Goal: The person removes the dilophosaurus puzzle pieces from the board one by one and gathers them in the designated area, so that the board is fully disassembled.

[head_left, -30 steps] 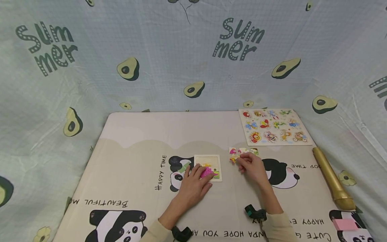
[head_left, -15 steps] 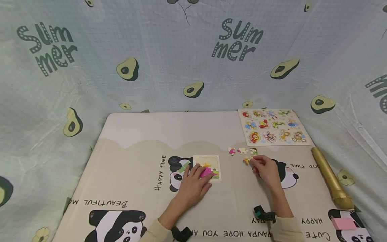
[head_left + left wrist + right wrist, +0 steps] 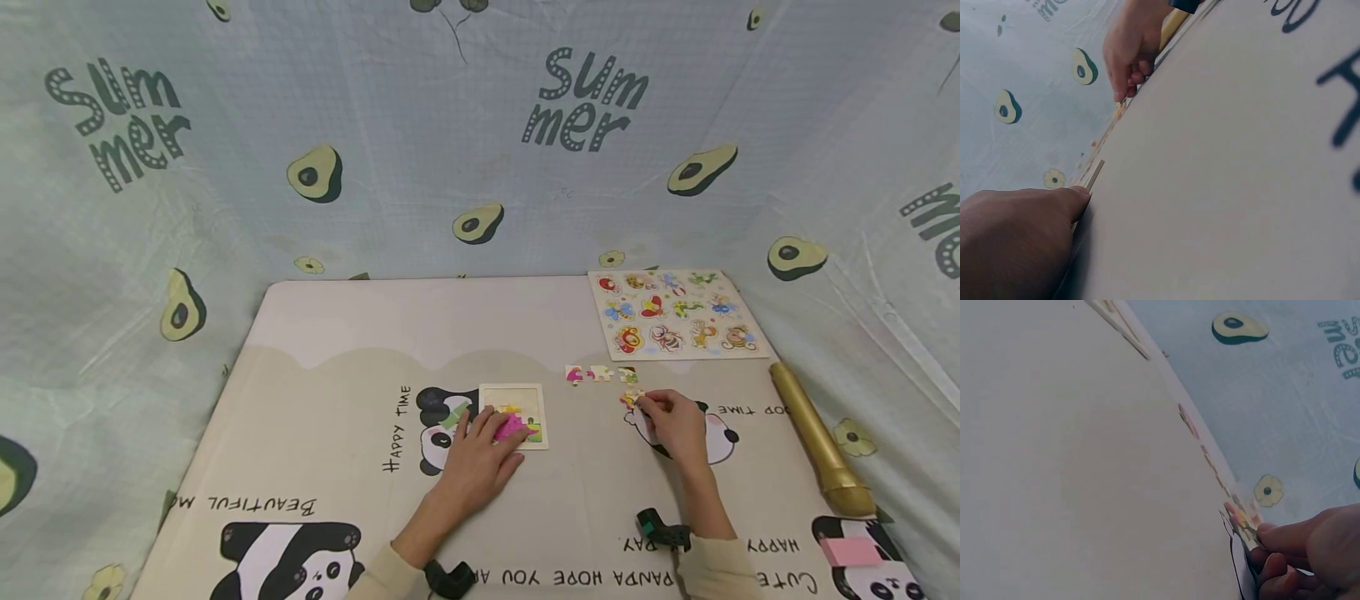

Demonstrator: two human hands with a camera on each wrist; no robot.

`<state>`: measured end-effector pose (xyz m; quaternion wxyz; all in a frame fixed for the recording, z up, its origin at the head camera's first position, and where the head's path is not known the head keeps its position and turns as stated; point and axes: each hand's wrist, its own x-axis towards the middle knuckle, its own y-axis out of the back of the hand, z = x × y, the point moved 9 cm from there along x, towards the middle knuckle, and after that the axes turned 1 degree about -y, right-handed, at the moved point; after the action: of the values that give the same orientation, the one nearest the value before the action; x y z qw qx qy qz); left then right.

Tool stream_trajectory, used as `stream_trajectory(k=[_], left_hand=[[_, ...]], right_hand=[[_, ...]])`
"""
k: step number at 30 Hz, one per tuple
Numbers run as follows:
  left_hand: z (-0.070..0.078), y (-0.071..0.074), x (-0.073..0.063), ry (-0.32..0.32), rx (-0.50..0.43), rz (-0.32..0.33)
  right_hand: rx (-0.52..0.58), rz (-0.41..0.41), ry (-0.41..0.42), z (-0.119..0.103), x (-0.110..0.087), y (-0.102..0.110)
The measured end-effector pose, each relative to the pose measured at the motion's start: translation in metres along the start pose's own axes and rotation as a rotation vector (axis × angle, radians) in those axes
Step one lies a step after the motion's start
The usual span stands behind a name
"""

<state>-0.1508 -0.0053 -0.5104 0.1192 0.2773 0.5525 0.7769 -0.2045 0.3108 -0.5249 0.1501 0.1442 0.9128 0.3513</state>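
My left hand [image 3: 476, 462] rests with spread fingers over the left part of a small square puzzle tray [image 3: 545, 417]. Inside the tray, pink, yellow and green pieces [image 3: 512, 426] show beside the fingers; the hand hides some of it. To the right, my right hand [image 3: 678, 427] pinches a yellow and orange jigsaw piece [image 3: 628, 399] between thumb and index finger. The right wrist view shows this piece [image 3: 1239, 519] low over the table. Just beyond it lie a pink jigsaw piece [image 3: 573, 375], a pale one [image 3: 600, 373] and a green-brown one [image 3: 627, 375] in a row.
A board with insect and animal pictures [image 3: 678, 315] lies at the back right. Along the right side lies a gold microphone-shaped object [image 3: 821, 442], and a pink block [image 3: 852, 552] sits nearer the front. Printed curtains [image 3: 420, 150] stand behind the table.
My right hand has moved right with the yellow and orange jigsaw piece, away from the row of loose pieces. The left hand stays on the tray.
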Motion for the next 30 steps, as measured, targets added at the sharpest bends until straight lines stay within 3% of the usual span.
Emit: stream_trajectory(k=[15,30], left_hand=[[-0.001,0.002,0.0,-0.005,-0.008,0.006],[-0.006,0.008,0.0,0.058,-0.059,-0.061]], right_hand=[[-0.104,0.046,0.044,-0.008,0.003,-0.003],[-0.123,0.099,0.111,-0.017,-0.001,-0.002]])
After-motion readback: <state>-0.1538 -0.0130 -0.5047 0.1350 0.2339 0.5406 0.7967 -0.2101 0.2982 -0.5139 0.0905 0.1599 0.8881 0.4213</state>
